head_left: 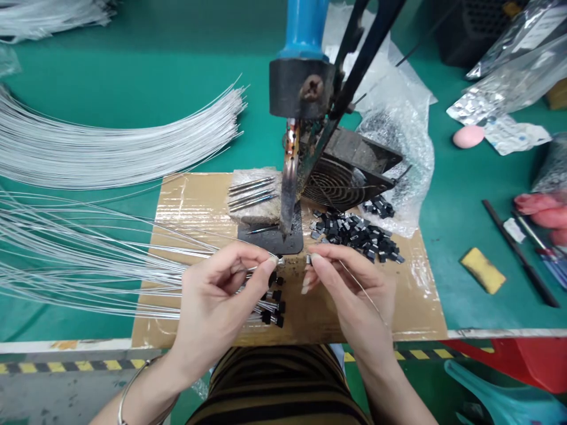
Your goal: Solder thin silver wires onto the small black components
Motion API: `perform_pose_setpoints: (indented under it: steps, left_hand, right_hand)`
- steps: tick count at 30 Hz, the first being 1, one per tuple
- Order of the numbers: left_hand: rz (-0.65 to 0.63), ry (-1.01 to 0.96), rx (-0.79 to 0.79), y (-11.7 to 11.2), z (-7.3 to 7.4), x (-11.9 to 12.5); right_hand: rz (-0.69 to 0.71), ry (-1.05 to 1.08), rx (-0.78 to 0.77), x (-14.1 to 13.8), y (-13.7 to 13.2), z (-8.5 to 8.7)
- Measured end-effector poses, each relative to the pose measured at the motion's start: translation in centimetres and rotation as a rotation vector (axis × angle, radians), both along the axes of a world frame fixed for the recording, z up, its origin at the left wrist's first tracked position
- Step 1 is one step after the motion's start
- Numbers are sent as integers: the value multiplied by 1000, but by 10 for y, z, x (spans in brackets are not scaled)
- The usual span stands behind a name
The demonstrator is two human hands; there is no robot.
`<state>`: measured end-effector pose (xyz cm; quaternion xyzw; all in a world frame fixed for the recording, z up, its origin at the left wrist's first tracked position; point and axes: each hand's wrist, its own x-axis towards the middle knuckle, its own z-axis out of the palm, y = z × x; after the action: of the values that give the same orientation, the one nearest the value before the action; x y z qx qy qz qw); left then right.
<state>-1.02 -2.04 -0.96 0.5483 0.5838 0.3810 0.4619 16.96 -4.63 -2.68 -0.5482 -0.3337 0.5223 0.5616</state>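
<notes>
My left hand [224, 295] is closed in a pinch on the end of a thin white cable [204, 243], just in front of the soldering iron tip [287, 221]. A small metal-looking piece shows at its fingertips. Across a narrow gap, my right hand [354, 289] pinches a small black connector [309, 260]. A thin strand of solder wire [361, 283] runs over that palm from between the fingers. Below my left fingers lie several cables ending in black connectors [273, 317]. Loose black connectors [354, 233] are heaped beyond my right hand.
The blue-handled soldering iron [305, 29] hangs point-down from a black bracket. Behind it stand a dark fan [341, 183] and a block with metal tips [252, 203]. A white cable bundle [110, 147] lies left. Cardboard [416, 301] covers the front; a yellow sponge [482, 270] sits right.
</notes>
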Motion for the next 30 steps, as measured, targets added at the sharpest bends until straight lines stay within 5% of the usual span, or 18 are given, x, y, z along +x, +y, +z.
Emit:
perform_pose_setpoints:
  steps: [22,30]
  left_hand:
    - [-111,-169,-143,8,13,4]
    - [-82,-111,-136,9,12,6]
  right_hand:
    - [118,26,-16,-13,2,4]
    - [130,-209,102,-9,-8,-3]
